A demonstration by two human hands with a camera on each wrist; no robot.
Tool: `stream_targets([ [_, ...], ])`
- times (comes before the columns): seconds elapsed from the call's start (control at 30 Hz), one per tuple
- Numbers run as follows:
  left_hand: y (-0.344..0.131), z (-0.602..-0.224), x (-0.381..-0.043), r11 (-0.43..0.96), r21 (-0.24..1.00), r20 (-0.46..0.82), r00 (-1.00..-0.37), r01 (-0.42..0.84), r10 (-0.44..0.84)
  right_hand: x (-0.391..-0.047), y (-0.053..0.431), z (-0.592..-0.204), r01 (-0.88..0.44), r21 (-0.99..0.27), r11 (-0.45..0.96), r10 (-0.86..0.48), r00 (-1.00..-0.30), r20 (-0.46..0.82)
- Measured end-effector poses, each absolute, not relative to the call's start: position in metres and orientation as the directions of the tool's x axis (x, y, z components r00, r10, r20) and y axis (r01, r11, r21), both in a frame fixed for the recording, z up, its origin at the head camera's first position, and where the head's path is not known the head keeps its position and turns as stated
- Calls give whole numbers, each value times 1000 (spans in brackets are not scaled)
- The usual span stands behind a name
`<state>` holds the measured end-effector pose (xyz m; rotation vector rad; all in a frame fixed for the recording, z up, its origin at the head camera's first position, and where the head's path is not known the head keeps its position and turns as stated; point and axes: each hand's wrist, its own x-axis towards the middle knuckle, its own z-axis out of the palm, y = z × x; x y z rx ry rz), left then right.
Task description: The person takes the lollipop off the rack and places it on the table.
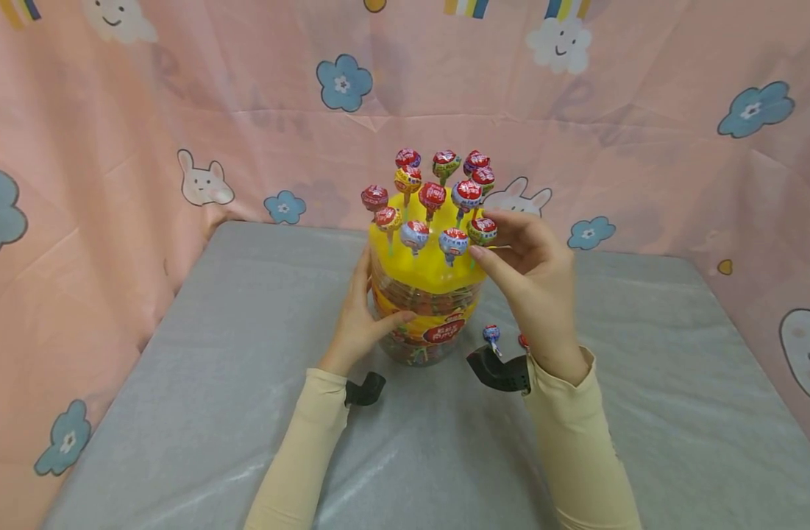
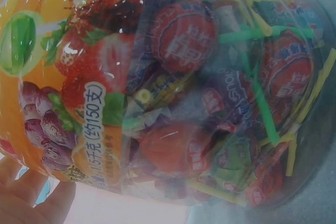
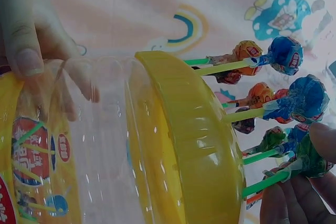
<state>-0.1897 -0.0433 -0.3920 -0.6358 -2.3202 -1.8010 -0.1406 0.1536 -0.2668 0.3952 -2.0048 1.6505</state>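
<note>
Two-Handed Hold

Pinched the green lollipop (image 1: pixel 482 232) by its wrapped head between thumb and fingers of the right hand (image 1: pixel 540 283), closed to the candy's width, probably to control the stick (image 3: pixel 265 183) at the front right edge of the yellow lid (image 1: pixel 431 272). Cupped the left hand (image 1: pixel 360 327) around the jar (image 1: pixel 426 329), thumb across the front, apparently to brace against pressure from above. Oriented the green lollipop head up, stick down, long axis roughly upright. Held the jar upright likewise, beneath other lollipops (image 1: pixel 432 196). Had a blue lollipop (image 1: pixel 491 333) on the gray table (image 1: pixel 246 331).
</note>
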Motion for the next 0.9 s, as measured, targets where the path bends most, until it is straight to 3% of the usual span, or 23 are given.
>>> stream_targets([
  [0.9,-42,-393,-189,203,884,374,-898,421,233,-132,170,-267,-652,-757,33,149,-746,649],
])
